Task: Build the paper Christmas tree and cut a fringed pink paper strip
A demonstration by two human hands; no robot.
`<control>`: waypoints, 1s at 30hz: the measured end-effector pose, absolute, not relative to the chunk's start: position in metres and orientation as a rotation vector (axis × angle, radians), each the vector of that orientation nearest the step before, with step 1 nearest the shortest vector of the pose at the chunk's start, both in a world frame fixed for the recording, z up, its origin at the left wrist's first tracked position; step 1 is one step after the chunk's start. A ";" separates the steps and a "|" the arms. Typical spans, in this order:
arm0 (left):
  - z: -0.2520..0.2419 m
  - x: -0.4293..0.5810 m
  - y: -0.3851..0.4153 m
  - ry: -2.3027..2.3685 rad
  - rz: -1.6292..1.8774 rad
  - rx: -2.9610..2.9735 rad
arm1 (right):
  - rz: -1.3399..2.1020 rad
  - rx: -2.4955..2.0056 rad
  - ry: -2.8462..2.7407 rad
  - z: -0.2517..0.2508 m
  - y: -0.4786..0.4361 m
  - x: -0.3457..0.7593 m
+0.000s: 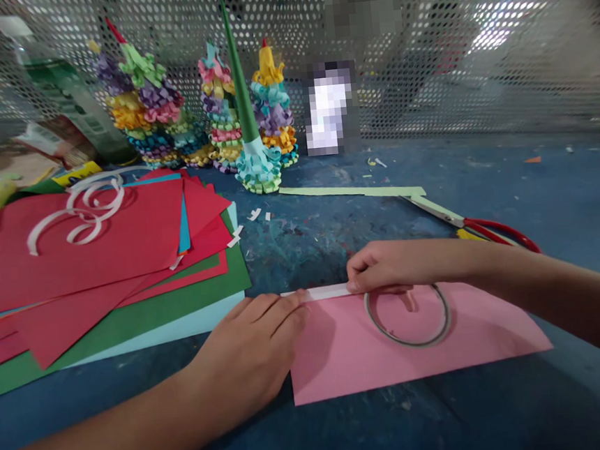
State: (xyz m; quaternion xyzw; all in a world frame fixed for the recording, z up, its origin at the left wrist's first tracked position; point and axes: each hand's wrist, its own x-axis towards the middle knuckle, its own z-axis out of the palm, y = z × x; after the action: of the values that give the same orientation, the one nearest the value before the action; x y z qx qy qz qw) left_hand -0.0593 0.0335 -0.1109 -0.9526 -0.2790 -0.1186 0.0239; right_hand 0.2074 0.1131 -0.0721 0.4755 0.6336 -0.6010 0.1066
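Left hand point(250, 348) open and pressing, right hand point(388, 266) pinching a thin white paper strip point(319, 292) on a flat pink paper sheet point(333, 362) (one hard tug could tear it)!

A perforated metal screen point(281, 9) backs the scuffed blue tabletop point(567, 215), bright light glaring through at right.

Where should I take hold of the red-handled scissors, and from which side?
Take the red handle loops of the scissors from the right, using the right hand, which is nearest. The scissors lie on the blue worktop with the handles toward that side and the blades pointing left, tip near the pale green paper strip, so the loops seem the safer end.
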 end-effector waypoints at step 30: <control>-0.108 -0.058 0.025 -0.726 -0.409 -2.710 | -1.361 1.506 2.038 -0.084 0.109 0.205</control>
State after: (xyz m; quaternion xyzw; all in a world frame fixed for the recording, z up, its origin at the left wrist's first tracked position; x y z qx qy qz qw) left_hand -0.0576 0.0252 -0.1081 -0.9447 -0.2529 -0.1426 0.1524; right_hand 0.2054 0.1088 -0.0844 0.5189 0.7024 -0.4689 0.1322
